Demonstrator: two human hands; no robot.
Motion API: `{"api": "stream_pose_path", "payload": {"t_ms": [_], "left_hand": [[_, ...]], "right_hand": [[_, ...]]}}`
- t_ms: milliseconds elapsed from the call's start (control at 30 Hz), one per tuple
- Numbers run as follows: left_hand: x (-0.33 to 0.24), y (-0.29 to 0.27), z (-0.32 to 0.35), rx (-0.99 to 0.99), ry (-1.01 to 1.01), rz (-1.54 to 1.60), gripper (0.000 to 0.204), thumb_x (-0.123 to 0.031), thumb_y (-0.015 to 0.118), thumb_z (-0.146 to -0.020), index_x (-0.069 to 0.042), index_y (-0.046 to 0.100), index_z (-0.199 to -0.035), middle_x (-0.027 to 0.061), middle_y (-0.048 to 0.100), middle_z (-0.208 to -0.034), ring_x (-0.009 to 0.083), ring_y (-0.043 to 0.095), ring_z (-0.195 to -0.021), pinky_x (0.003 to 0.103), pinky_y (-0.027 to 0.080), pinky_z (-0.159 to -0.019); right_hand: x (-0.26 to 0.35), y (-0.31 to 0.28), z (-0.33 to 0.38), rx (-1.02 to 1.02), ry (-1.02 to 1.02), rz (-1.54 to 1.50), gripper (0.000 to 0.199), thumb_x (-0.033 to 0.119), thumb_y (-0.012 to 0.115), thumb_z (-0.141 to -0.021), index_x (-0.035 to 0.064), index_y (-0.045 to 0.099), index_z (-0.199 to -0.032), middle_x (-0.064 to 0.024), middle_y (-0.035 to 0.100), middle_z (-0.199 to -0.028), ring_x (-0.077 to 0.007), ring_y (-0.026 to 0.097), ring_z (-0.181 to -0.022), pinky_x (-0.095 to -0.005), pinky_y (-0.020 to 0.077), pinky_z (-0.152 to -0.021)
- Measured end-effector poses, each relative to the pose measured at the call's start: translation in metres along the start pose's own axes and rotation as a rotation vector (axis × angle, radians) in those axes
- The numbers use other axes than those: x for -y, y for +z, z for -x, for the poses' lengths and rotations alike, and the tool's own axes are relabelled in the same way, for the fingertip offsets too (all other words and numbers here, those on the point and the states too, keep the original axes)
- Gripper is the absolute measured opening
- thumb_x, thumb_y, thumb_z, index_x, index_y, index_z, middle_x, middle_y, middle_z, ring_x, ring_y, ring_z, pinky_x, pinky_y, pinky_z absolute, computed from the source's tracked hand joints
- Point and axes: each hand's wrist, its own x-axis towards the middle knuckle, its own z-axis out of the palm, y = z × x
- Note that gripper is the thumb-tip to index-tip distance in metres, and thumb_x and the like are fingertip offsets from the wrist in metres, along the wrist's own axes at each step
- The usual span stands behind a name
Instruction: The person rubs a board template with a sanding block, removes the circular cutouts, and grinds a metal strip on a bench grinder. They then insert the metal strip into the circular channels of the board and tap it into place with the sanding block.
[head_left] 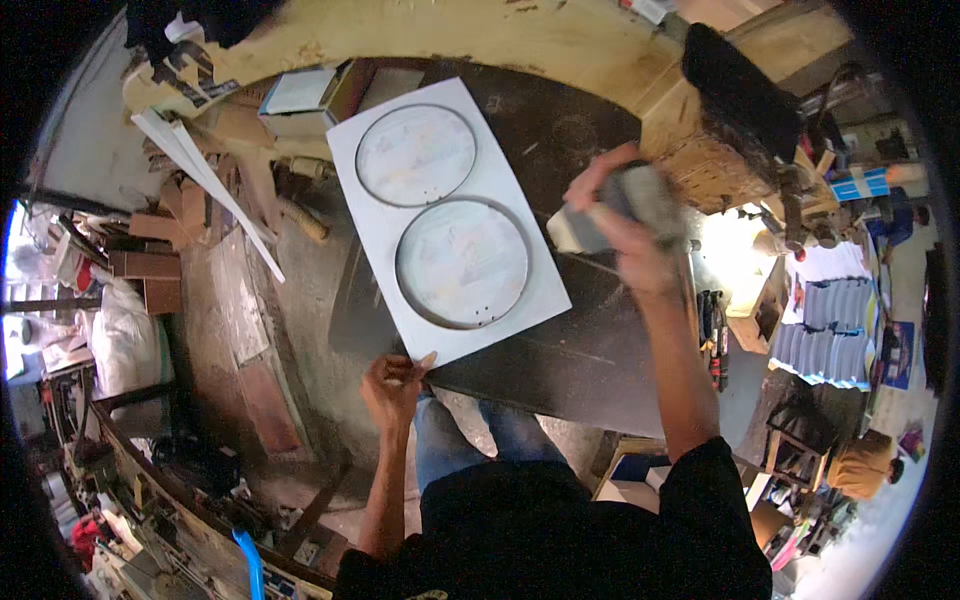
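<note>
A pale grey rectangular panel (370, 215) with two round cut discs lies on a dark worktable (560, 340). My left hand (392, 385) pinches the panel's near corner at the table's front edge. My right hand (625, 225) is raised over the table to the right of the panel, gripping a grey and white block (600, 215) that looks blurred. The far disc (416, 155) and the near disc (462, 262) sit flush in their round cutouts.
A dark brush (735, 85) rests on a wooden block at the back right. A flat box (300, 100) and white strips (205, 175) lie at the back left. Stacked grey sheets (835, 325) stand at the right. Another person (865, 465) crouches at the lower right.
</note>
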Motion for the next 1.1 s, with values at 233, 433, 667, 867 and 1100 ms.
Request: {"api": "stream_pose_path", "payload": {"t_ms": [233, 433, 667, 867, 1100], "left_hand": [[0.019, -0.002, -0.001, 0.034, -0.071, -0.085, 0.040, -0.027, 0.090, -0.069, 0.002, 0.065, -0.081, 0.0086, 0.065, -0.061, 0.0145, 0.061, -0.054, 0.029, 0.048, -0.054], [-0.019, -0.010, -0.028, 0.043, 0.256, -0.366, 0.076, -0.035, 0.092, -0.062, -0.001, 0.056, -0.119, 0.0169, 0.061, -0.118, 0.0256, 0.057, -0.112, 0.044, 0.043, -0.094], [-0.023, -0.015, -0.098, 0.733, 0.656, -0.608, 0.098, -0.058, 0.086, -0.053, -0.007, 0.054, -0.131, 0.0128, 0.053, -0.132, 0.0271, 0.042, -0.131, 0.051, 0.024, -0.111], [-0.039, -0.021, -0.133, 1.008, 1.063, -0.780, 0.099, -0.054, 0.086, -0.048, -0.008, 0.055, -0.129, 0.0076, 0.057, -0.126, 0.0226, 0.048, -0.126, 0.048, 0.024, -0.110], [0.011, -0.011, -0.141, 1.004, 1.196, -0.660, 0.084, -0.056, 0.080, -0.061, -0.006, 0.057, -0.125, 0.0101, 0.058, -0.124, 0.0258, 0.055, -0.119, 0.050, 0.029, -0.108]], "right_hand": [[-0.013, -0.033, -0.001, 0.784, -0.471, 0.179, 0.030, 0.001, 0.045, -0.080, 0.0044, 0.043, -0.110, -0.0131, 0.051, -0.101, -0.0262, 0.051, -0.100, -0.0437, 0.0333, -0.105], [-0.077, -0.051, -0.001, 0.244, -0.294, 0.182, 0.027, 0.025, 0.066, -0.078, 0.0041, 0.063, -0.094, -0.0053, 0.066, -0.087, -0.0183, 0.062, -0.087, -0.0315, 0.0455, -0.083], [0.003, 0.016, 0.031, 0.450, -0.283, 0.117, 0.029, 0.021, 0.070, -0.077, 0.0039, 0.056, -0.095, -0.0062, 0.059, -0.085, -0.0201, 0.059, -0.084, -0.0314, 0.0470, -0.079], [-0.049, -0.021, 0.051, 0.633, -0.091, 0.188, 0.037, 0.026, 0.078, -0.071, 0.0053, 0.057, -0.094, -0.0056, 0.060, -0.083, -0.0144, 0.058, -0.078, -0.0308, 0.0488, -0.072], [-0.054, -0.032, 0.052, 0.160, -0.097, 0.250, 0.032, 0.012, 0.071, -0.073, 0.0041, 0.062, -0.103, -0.0070, 0.067, -0.095, -0.0194, 0.063, -0.092, -0.0336, 0.0490, -0.087]]}}
